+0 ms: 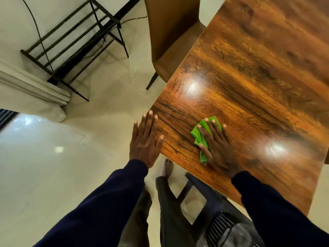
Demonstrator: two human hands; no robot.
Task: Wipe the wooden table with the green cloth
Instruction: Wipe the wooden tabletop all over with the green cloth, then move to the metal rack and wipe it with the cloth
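Note:
The glossy wooden table (249, 82) fills the right half of the head view, with its near corner just below my hands. A crumpled green cloth (200, 137) lies on the table near that corner. My right hand (216, 148) presses flat on the cloth with fingers spread, covering most of it. My left hand (145, 139) hovers at the table's left edge, fingers straight and apart, holding nothing. Both arms wear dark blue sleeves.
A brown chair (170, 36) stands against the table's far left edge. A black metal rack (74, 45) stands on the pale tiled floor at the left. A dark chair (219, 216) sits below the table's near edge. My bare foot (167, 167) is by the corner.

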